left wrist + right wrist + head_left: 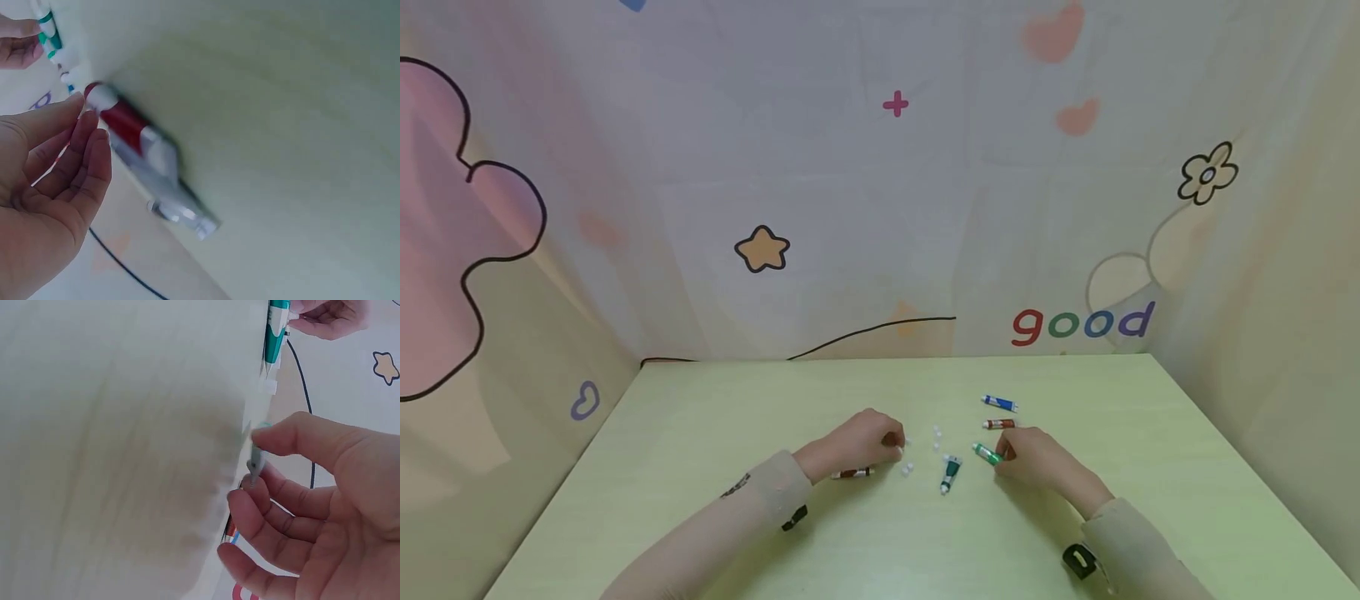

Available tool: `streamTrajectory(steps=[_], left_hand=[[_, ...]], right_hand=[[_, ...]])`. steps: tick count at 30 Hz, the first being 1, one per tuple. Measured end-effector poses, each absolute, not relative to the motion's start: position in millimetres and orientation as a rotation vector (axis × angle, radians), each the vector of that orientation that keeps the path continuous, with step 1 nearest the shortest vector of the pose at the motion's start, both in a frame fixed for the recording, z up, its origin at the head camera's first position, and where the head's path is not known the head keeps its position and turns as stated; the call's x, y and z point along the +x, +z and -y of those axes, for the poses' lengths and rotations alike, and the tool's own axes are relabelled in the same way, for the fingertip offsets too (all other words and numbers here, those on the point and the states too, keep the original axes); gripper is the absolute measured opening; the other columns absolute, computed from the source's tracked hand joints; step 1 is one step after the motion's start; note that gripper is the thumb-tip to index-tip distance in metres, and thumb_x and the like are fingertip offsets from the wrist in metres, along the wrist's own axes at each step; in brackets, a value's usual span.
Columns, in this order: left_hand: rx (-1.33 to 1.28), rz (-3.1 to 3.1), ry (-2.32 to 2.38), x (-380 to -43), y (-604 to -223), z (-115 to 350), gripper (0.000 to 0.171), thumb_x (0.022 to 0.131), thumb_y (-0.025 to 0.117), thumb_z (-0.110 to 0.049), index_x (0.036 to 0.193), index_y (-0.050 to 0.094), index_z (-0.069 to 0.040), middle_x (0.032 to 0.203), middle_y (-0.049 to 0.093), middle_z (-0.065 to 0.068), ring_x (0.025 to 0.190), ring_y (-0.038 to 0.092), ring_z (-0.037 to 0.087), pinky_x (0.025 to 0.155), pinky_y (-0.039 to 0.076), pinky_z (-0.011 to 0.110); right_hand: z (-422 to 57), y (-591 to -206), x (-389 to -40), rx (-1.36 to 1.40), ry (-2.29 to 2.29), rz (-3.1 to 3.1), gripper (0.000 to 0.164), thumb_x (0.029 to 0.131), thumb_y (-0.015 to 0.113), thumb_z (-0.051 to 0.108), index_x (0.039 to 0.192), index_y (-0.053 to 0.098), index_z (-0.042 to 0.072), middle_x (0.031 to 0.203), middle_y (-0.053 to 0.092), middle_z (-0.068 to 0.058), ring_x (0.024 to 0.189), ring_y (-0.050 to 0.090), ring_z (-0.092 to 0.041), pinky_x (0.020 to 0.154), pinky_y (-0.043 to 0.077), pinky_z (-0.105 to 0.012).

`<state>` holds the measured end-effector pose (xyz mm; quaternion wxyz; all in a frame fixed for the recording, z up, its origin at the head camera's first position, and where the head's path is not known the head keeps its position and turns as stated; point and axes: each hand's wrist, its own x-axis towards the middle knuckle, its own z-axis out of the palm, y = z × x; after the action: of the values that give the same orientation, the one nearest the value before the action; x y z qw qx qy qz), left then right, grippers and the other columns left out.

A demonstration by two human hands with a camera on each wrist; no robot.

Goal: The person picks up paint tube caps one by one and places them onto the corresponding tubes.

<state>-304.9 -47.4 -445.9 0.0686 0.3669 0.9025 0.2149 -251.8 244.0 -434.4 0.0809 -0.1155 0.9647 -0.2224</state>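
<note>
My right hand pinches the flat end of a bright green paint tube between thumb and fingertips. In the right wrist view, the tube's grey end shows between them. The left hand has thumb and fingertips together, with a tiny white piece at their tips, apparently a cap. Several more small white pieces lie beside those fingers. A dark red paint tube lies on the table below the left hand. Between the hands rests a dark green paint tube.
Beyond the right hand lie a blue paint tube and a brownish red one. More white bits are scattered mid-table. The pale table meets a printed curtain at the back and sides.
</note>
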Motion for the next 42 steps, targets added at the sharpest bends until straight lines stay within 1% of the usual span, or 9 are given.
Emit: streamTrajectory(steps=[5,9,15,20,24,33,37,40,42], left_hand=[[1.121,-2.717,0.768,-308,-429,53,0.007,0.095,0.07,-0.009,0.1,0.074,-0.004,0.092,0.07,-0.001,0.079,0.06,0.009,0.074,0.051,0.025],[1.13,-2.733,0.855,-311,-408,60,0.01,0.096,0.069,-0.008,0.103,0.073,-0.001,0.091,0.071,0.002,0.078,0.061,0.01,0.071,0.052,0.026],[1.095,-2.802,0.948,-315,-377,74,0.013,0.098,0.068,-0.013,0.106,0.072,-0.004,0.093,0.07,0.0,0.082,0.062,0.011,0.075,0.053,0.028],[1.089,-2.876,1.029,-316,-356,83,0.015,0.098,0.068,-0.014,0.107,0.072,-0.003,0.093,0.069,0.0,0.085,0.062,0.014,0.079,0.054,0.031],[1.082,-2.913,1.102,-314,-345,90,0.015,0.098,0.068,-0.016,0.107,0.073,-0.005,0.094,0.07,-0.001,0.086,0.063,0.013,0.081,0.054,0.031],[1.072,-2.907,1.37,-296,-323,96,0.016,0.097,0.07,-0.019,0.108,0.074,-0.008,0.098,0.073,-0.001,0.087,0.066,0.014,0.076,0.056,0.033],[1.063,-2.901,1.47,-285,-315,98,0.019,0.097,0.071,-0.021,0.11,0.074,-0.009,0.1,0.073,0.0,0.088,0.067,0.015,0.075,0.056,0.035],[1.082,-2.894,1.526,-277,-310,99,0.02,0.096,0.072,-0.022,0.111,0.074,-0.009,0.1,0.073,0.0,0.088,0.067,0.014,0.076,0.056,0.036],[1.094,-2.885,1.57,-272,-308,100,0.02,0.096,0.072,-0.022,0.111,0.074,-0.009,0.1,0.073,-0.001,0.088,0.067,0.014,0.077,0.056,0.036]], right_hand=[[-248,-427,-253,-0.344,-0.746,-2.965,0.014,0.088,0.074,0.009,0.096,0.064,0.002,0.08,0.054,-0.003,0.073,0.048,-0.018,0.065,0.042,-0.032],[-252,-411,-255,-0.351,-0.83,-3.007,0.016,0.09,0.073,0.011,0.098,0.065,-0.001,0.08,0.055,-0.004,0.072,0.048,-0.019,0.062,0.042,-0.032],[-254,-387,-258,-0.343,-0.933,-3.077,0.021,0.091,0.07,0.011,0.104,0.065,-0.004,0.083,0.058,-0.006,0.074,0.05,-0.021,0.06,0.043,-0.031],[-254,-369,-259,-0.362,-1.031,-3.149,0.02,0.092,0.07,0.01,0.106,0.065,-0.003,0.086,0.059,-0.008,0.077,0.051,-0.023,0.061,0.045,-0.031],[-251,-357,-256,-0.435,-1.108,-3.193,0.019,0.092,0.07,0.01,0.107,0.065,-0.001,0.086,0.058,-0.008,0.077,0.051,-0.023,0.061,0.046,-0.03],[-237,-344,-243,-0.687,-1.251,-3.277,0.016,0.091,0.072,0.005,0.107,0.068,0.004,0.091,0.059,-0.003,0.084,0.057,-0.02,0.074,0.051,-0.032],[-227,-337,-234,-0.765,-1.313,-3.273,0.017,0.09,0.073,0.003,0.106,0.069,0.005,0.091,0.06,-0.002,0.085,0.057,-0.019,0.073,0.05,-0.033],[-221,-333,-229,-0.822,-1.348,-3.269,0.018,0.088,0.074,0.002,0.106,0.07,0.006,0.09,0.059,0.0,0.085,0.056,-0.017,0.073,0.048,-0.032],[-218,-331,-228,-0.882,-1.369,-3.272,0.019,0.087,0.074,0.001,0.105,0.07,0.008,0.09,0.059,0.002,0.086,0.055,-0.016,0.071,0.048,-0.03]])
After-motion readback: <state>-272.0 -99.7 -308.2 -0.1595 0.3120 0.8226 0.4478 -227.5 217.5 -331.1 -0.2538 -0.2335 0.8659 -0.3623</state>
